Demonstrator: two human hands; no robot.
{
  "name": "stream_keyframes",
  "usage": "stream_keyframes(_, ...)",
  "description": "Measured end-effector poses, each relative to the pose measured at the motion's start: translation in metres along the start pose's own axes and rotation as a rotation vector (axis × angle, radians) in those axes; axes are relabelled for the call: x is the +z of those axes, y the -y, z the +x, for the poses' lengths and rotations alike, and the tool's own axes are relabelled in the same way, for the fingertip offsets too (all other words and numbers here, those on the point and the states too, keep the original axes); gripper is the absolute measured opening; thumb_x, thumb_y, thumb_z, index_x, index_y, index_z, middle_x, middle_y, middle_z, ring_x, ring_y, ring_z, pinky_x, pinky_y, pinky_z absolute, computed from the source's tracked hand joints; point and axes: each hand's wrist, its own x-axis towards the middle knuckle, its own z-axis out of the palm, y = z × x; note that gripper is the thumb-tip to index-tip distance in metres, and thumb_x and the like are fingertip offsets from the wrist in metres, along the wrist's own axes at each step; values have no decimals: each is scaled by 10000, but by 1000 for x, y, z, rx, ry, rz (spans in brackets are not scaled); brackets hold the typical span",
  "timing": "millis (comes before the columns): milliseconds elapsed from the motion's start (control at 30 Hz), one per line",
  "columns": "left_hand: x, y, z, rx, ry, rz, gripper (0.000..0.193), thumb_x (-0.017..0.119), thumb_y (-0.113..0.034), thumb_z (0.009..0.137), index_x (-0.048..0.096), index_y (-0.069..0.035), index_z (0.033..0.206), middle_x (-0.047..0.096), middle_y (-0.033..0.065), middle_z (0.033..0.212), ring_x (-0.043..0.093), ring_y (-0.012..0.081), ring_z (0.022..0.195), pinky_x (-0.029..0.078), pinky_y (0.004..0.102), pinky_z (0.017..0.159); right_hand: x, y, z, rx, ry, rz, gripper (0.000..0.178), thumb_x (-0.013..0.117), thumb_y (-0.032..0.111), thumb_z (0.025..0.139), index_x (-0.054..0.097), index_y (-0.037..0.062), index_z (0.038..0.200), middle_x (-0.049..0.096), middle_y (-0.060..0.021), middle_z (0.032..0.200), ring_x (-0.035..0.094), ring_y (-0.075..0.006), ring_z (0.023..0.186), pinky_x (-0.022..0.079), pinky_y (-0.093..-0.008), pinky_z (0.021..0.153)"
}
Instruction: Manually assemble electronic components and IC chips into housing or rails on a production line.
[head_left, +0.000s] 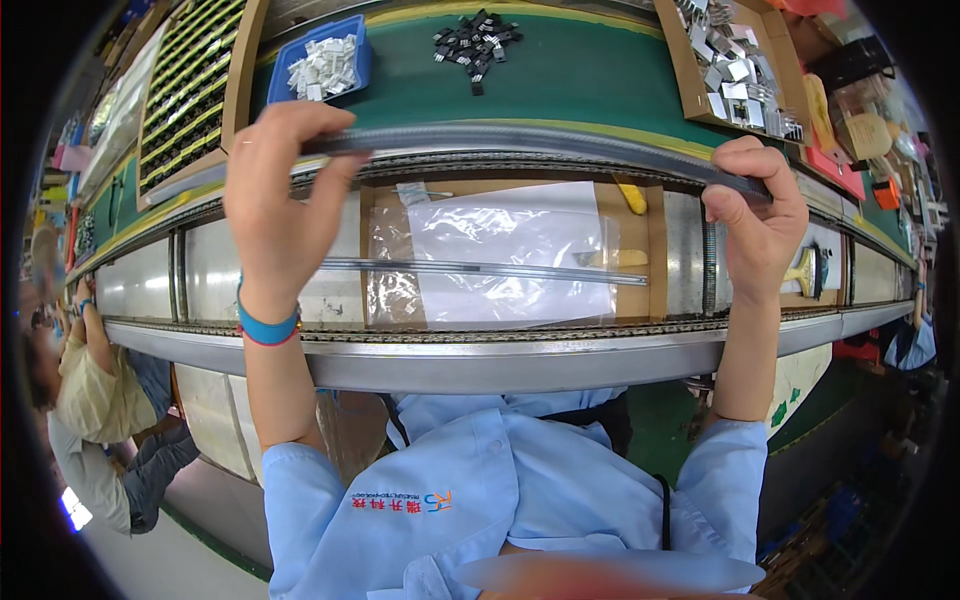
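Both hands grip one long dark tube (540, 140), the left hand (275, 190) closed on one end, the right hand (757, 215) on the other. It is held level above the conveyor (500, 360), over a clear plastic bag (510, 255) on a cardboard tray (655, 250).

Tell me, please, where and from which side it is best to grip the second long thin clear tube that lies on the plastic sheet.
Probably grip the long thin clear tube near both ends, from above. It lies flat crosswise, so one middle grip may let it sag. The left hand and right hand hold the long dark tube likewise.
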Motion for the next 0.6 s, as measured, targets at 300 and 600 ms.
stream_keyframes(300, 18, -19, -6, 138, 153, -109, 329, 815, -136, 626, 675, -46, 910, 621, 62, 762, 551, 207, 635, 402, 298, 554, 15, -7, -8, -213, 127, 10, 265, 773, -24, 724, 611, 0, 931, 601, -107, 938, 559, -147, 829, 447, -246, 735)
stream_keyframes(600, 6, -18, -6, 267, 96, -42, 382, 824, -112, 594, 688, -21, 939, 653, 87, 754, 596, 215, 634, 428, 293, 548, 12, -14, -12, -133, 110, 95, 305, 785, 9, 718, 584, 0, 948, 594, -122, 951, 536, -151, 832, 430, -246, 747)
